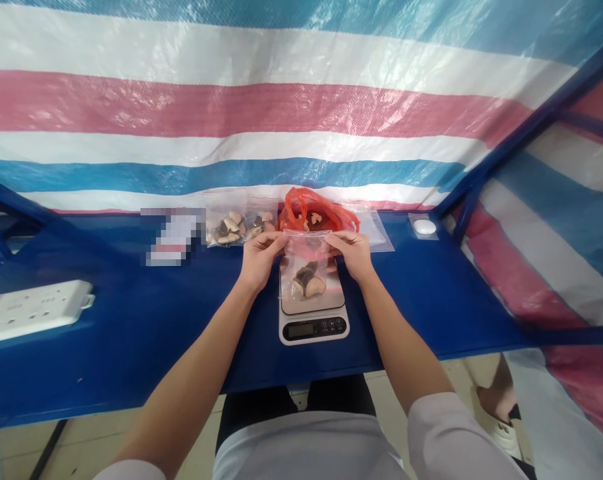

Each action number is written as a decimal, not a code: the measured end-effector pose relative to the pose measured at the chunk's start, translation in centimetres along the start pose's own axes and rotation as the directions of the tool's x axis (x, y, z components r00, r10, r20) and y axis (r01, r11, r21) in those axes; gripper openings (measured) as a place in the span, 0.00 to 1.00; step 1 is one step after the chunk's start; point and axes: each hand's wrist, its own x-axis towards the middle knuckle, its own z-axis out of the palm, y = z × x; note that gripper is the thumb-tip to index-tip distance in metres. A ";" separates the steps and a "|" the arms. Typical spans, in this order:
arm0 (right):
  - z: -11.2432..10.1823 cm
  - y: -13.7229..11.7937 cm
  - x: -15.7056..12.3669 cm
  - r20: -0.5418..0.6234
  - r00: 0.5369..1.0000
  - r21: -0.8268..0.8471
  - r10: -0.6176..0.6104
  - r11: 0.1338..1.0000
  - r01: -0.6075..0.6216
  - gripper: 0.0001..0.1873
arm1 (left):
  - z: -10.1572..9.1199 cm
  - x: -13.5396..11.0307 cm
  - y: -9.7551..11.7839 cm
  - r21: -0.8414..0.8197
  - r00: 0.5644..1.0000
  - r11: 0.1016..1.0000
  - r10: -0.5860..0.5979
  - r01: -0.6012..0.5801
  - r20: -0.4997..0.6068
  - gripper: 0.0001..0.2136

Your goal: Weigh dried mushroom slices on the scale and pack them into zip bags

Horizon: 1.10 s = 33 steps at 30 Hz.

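Note:
Between my two hands is a clear zip bag (306, 257) with several pale and dark dried slices, perhaps mushroom, in its bottom. My left hand (261, 257) pinches its upper left corner. At the upper right corner, the fingers of my right hand (352, 252) are closed on the same bag. Behind and under the bag lies a white kitchen scale (314, 333) with a shiny metal top; whether the bag rests on it I cannot tell. Just beyond my hands sits a red mesh-like plastic bag (331, 217) holding more slices.
Filled clear bags (226, 227) lie left of the red bag, and flat clear bags (379, 233) to its right. A white round item (424, 227) is at the back right. A white power strip (36, 310) lies left on the blue table (171, 333). Striped sheeting (256, 107) hangs behind.

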 end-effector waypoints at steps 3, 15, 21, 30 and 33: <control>0.1 0.0 -0.1 -0.002 1.000 0.003 0.010 1.000 -0.010 0.18 | 0.3 -0.2 -0.1 -0.008 1.000 1.000 0.010 -0.010 -0.022 0.17; 0.4 -0.1 -0.2 0.000 1.000 -0.034 0.002 0.999 -0.002 0.23 | -0.2 -0.2 -1.3 0.122 0.982 0.980 0.170 -0.160 -0.079 0.14; 0.3 0.2 -0.2 0.053 0.998 -0.032 -0.032 0.999 0.034 0.22 | 0.2 -0.3 -1.3 0.064 0.992 0.993 0.099 -0.095 -0.072 0.15; 0.3 -0.4 -0.6 0.031 0.999 -0.004 0.036 0.999 -0.036 0.21 | 0.3 -0.4 -1.2 0.094 0.996 0.993 0.075 -0.070 -0.057 0.16; 0.2 -0.3 -0.6 0.029 0.997 -0.025 0.064 0.998 -0.064 0.19 | 0.3 -0.5 -1.2 0.100 0.995 0.992 0.082 -0.076 -0.058 0.17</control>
